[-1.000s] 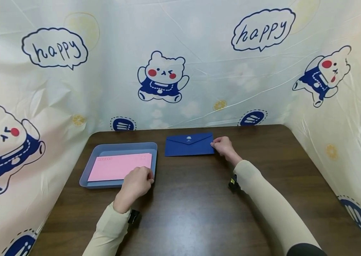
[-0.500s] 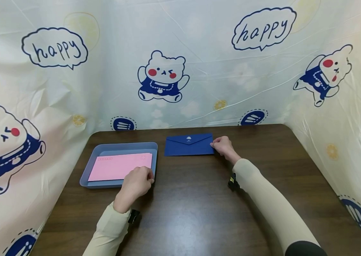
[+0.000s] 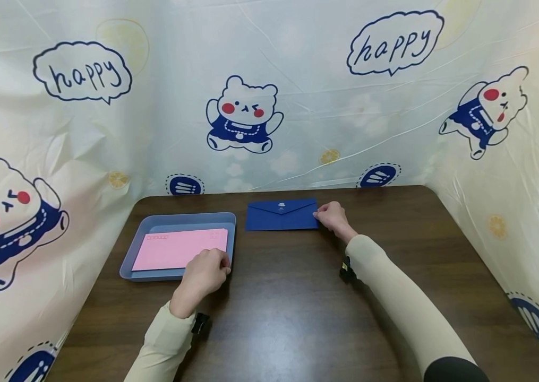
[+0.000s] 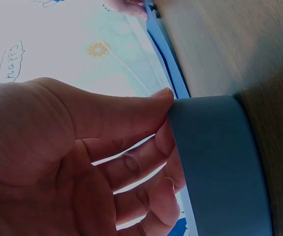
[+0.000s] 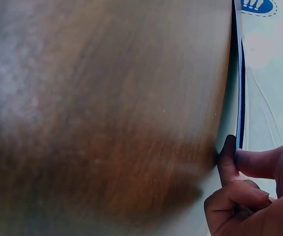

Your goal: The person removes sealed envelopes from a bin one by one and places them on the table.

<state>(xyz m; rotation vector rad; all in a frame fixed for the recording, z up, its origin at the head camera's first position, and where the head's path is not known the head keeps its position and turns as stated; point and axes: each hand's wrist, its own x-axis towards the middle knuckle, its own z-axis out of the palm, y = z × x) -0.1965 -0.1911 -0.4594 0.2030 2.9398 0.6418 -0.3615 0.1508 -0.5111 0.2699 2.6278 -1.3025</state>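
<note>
My left hand [image 3: 204,273] holds the near right corner of a shallow blue-grey tray [image 3: 188,222]. In the left wrist view, thumb and fingers pinch the tray's wall [image 4: 215,162]. Pink envelopes [image 3: 176,250], stacked with edges slightly offset, lie in the tray, partly covered by that hand. To the tray's right is a dark blue envelope [image 3: 281,216], its pointed flap facing up. My right hand [image 3: 331,216] pinches its right edge between thumb and forefinger. Seen edge-on in the right wrist view, the blue envelope [image 5: 240,88] appears raised off the table.
Both things are on the far half of a dark brown wooden table [image 3: 279,307]. A pale curtain [image 3: 312,122] printed with bears surrounds the back and sides. Black wrist cameras [image 3: 199,322] sit at both cuffs.
The right hand and the blue envelope have shifted very slightly left and away, the envelope's near edge lifting a touch. The left hand and tray stay in place.
</note>
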